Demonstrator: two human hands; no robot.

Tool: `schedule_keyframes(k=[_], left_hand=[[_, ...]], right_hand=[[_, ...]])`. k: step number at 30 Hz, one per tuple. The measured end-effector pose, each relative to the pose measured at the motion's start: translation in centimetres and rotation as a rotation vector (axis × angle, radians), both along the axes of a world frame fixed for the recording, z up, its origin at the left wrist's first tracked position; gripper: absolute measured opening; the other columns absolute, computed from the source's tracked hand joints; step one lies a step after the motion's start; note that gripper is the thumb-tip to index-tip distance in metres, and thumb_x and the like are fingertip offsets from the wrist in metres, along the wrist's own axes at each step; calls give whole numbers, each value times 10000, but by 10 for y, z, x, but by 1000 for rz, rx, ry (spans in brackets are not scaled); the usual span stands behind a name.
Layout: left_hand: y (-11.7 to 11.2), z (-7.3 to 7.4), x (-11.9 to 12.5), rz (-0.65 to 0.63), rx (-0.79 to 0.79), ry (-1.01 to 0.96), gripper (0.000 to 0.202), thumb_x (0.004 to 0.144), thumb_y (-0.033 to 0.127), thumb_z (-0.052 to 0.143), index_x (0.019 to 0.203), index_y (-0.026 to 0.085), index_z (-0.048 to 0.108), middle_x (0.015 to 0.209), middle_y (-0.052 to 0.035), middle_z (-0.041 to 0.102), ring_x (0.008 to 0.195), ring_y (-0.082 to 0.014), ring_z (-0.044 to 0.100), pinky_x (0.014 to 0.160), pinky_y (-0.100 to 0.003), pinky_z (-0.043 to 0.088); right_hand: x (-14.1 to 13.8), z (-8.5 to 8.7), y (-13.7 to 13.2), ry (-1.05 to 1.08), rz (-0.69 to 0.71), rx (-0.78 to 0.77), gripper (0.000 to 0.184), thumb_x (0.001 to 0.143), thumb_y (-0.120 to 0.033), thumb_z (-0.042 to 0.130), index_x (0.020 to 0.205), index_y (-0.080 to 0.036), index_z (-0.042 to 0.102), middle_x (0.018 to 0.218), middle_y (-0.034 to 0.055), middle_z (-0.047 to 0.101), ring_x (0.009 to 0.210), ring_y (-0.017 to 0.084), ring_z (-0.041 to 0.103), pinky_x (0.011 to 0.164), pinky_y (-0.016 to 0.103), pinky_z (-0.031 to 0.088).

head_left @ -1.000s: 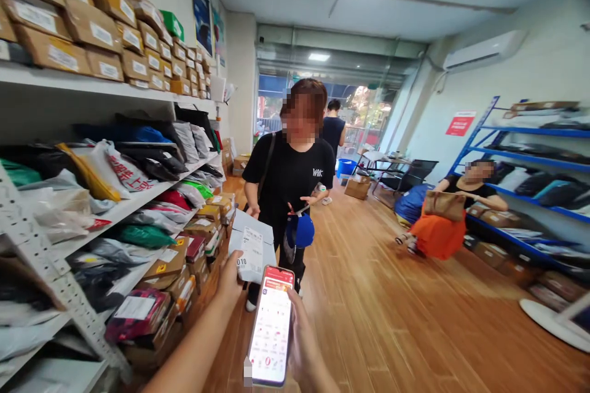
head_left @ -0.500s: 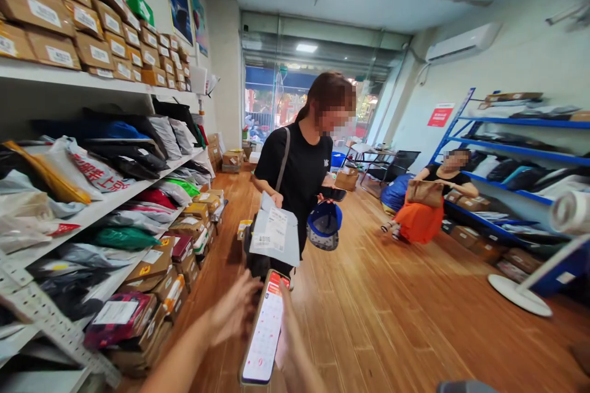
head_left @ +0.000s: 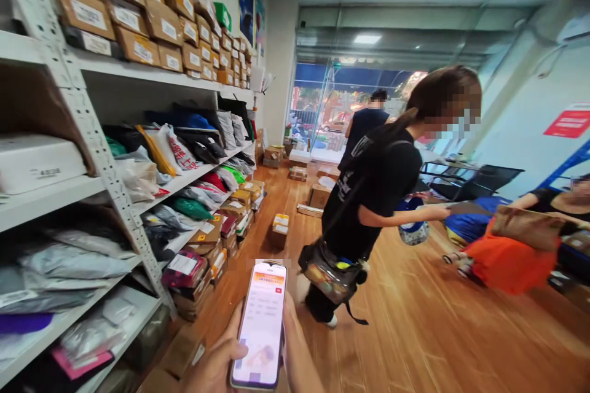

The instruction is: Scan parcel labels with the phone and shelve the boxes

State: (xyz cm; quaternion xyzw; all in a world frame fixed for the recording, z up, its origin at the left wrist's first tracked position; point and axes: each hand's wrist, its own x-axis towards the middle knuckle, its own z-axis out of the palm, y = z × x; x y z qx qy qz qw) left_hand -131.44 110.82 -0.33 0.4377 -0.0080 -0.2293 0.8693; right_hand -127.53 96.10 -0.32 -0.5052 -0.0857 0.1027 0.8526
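A lit smartphone (head_left: 259,325) stands upright at the bottom centre, its screen facing me. My left hand (head_left: 224,353) is closed around its left edge, the thumb lying over the lower part of the screen. On the other edge, my right hand (head_left: 295,338) grips the phone along its side; most of its fingers are hidden behind it. Just beyond the phone a person in a black top (head_left: 369,190) is turned to the right with an arm stretched out, a shoulder bag (head_left: 332,273) at the hip. A blue and grey cap (head_left: 413,230) shows past that arm.
White shelving (head_left: 120,215) with bagged parcels and boxes runs along my left. A small carton (head_left: 279,230) sits on the wooden floor (head_left: 405,338) ahead. A seated person in an orange skirt (head_left: 511,255) is at the right, and another person (head_left: 366,123) stands near the glass front.
My left hand has come onto the phone, and its screen shows a different page. The nearby person has turned and moved right; the grey parcel is out of sight. My view has swung left.
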Motion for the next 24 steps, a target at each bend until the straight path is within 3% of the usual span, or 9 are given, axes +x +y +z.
schedule_keyframes(k=[3,6,11,18,21,24], left_hand=[[18,10,-12,67,-15,-20,995,768,194,520,1415,299,-228,1290,-123,557,998,-311,611,644,-394,568],[30,18,-22,76,-3,-30,1026,730,133,516,1417,294,-228,1304,-117,550,1015,-303,607,669,-398,574],[44,23,-33,34,2,-72,1050,693,143,557,1440,275,-170,1345,-124,513,1105,-323,558,755,-417,559],[56,7,-39,55,65,-86,1084,675,218,643,1446,337,-110,1446,-119,389,1090,-342,558,686,-382,565],[62,13,-42,25,7,-75,1014,702,167,557,1448,331,-109,1399,-108,456,1082,-326,566,719,-399,560],[65,21,-45,34,-32,-58,985,717,148,497,1434,346,-148,1412,-84,444,1114,-310,544,696,-351,554]], right_hand=[[-15,5,16,3,179,14,566,820,-637,502,1256,-276,489,1219,46,613,1162,259,523,984,398,392],[-25,10,28,-4,216,29,589,824,-578,546,1314,-271,435,1228,56,605,1113,265,546,960,401,397],[-36,20,42,-16,166,-5,577,784,-443,595,1299,-223,455,1195,49,635,1017,255,584,891,359,426],[-48,26,53,-34,115,-40,547,716,-234,519,1262,-227,479,1133,12,671,967,235,606,806,326,454],[-52,27,58,-30,101,-57,574,668,-195,525,1240,-229,492,1133,9,666,968,233,595,783,316,455],[-55,29,65,-15,59,-96,542,675,-213,559,1213,-219,497,1056,22,683,858,213,604,703,298,461]])
